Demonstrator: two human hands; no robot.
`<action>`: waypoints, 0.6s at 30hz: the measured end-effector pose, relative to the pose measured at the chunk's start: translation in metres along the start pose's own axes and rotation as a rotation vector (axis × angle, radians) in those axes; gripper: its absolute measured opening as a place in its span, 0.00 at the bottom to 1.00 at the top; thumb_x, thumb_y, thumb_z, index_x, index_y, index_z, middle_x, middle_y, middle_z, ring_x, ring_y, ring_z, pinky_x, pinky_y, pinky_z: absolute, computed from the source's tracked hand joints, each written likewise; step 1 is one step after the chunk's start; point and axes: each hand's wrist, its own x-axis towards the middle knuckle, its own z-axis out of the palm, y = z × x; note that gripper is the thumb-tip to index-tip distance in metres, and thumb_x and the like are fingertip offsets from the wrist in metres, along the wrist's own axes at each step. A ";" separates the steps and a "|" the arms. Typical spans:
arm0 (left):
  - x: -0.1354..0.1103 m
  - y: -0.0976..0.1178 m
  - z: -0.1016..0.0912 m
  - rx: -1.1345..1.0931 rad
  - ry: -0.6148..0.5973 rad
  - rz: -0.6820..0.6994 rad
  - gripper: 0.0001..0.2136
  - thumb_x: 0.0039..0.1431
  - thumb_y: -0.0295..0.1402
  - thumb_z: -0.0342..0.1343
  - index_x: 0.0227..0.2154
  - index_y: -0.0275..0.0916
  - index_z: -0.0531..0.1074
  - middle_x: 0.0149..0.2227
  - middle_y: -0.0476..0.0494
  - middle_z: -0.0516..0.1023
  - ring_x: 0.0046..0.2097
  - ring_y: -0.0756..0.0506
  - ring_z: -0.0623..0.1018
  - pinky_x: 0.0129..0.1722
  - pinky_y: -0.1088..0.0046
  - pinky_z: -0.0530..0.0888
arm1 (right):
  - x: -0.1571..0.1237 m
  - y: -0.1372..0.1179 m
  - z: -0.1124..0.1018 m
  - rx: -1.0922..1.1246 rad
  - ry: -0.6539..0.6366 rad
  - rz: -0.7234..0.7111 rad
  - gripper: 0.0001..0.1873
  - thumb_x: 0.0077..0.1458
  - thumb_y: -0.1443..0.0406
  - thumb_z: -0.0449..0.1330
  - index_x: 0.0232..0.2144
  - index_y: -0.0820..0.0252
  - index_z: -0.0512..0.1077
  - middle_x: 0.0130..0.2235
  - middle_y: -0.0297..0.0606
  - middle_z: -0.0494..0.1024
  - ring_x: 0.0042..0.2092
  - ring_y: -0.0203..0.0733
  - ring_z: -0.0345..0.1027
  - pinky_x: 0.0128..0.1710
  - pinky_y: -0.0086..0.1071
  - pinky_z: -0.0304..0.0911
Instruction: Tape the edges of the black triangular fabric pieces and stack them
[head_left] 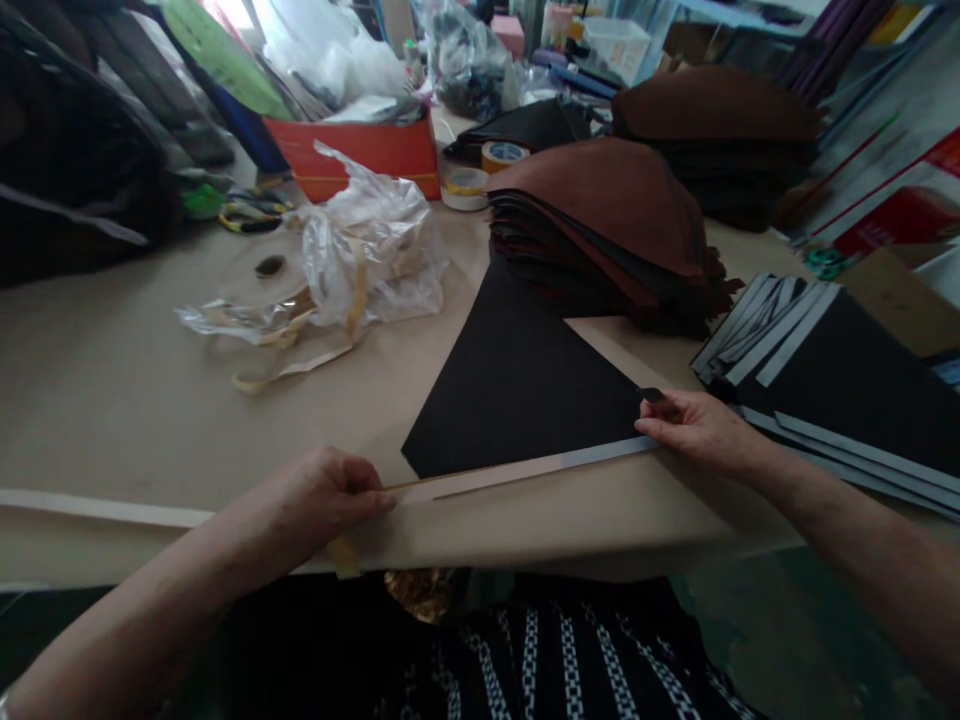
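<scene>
A black fan-shaped panel [517, 380] lies on the table in front of me, its near edge lined by a pale strip of tape [487, 478] that turns grey toward the right. My left hand [330, 500] pinches the tape between thumb and finger just past the panel's left corner. A further length of pale tape [97, 508] runs out to the left behind that forearm. At the right corner, my right hand [690, 430] is closed on a small dark flat piece [660, 402], whose kind I cannot make out; its thumb is beside the end of the grey strip.
Stacked brown and black panels [600, 220] stand behind the work. Grey-edged black panels [877, 380] lie at the right. Toward the back left are a clear plastic bag [375, 250], a tape roll [259, 265], scissors [255, 208] and a red box [360, 155].
</scene>
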 end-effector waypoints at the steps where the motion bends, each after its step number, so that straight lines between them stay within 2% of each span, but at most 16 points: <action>1: -0.004 -0.007 -0.004 0.018 -0.001 -0.024 0.23 0.48 0.53 0.49 0.23 0.34 0.73 0.20 0.49 0.63 0.24 0.49 0.61 0.22 0.75 0.56 | -0.001 0.002 0.001 -0.026 -0.004 -0.004 0.14 0.45 0.55 0.60 0.26 0.60 0.67 0.26 0.34 0.70 0.29 0.36 0.63 0.30 0.29 0.58; 6: -0.028 -0.041 -0.025 0.060 0.029 -0.127 0.20 0.51 0.46 0.49 0.26 0.32 0.74 0.21 0.49 0.66 0.25 0.49 0.63 0.25 0.76 0.57 | -0.004 0.008 0.003 -0.106 -0.008 0.009 0.15 0.44 0.55 0.62 0.28 0.60 0.68 0.27 0.35 0.71 0.29 0.38 0.64 0.31 0.30 0.59; 12: -0.052 -0.083 -0.045 0.055 0.098 -0.228 0.18 0.53 0.44 0.50 0.27 0.30 0.74 0.21 0.50 0.66 0.27 0.48 0.65 0.26 0.77 0.58 | -0.007 0.009 0.004 -0.122 0.013 0.098 0.16 0.41 0.55 0.63 0.30 0.59 0.69 0.29 0.39 0.71 0.30 0.40 0.64 0.29 0.31 0.59; 18: -0.067 -0.108 -0.058 0.135 0.120 -0.281 0.17 0.55 0.41 0.49 0.28 0.30 0.74 0.22 0.50 0.67 0.28 0.47 0.66 0.28 0.78 0.58 | -0.007 0.003 0.004 -0.099 0.060 0.167 0.20 0.33 0.53 0.66 0.29 0.58 0.71 0.29 0.41 0.73 0.31 0.43 0.67 0.33 0.34 0.61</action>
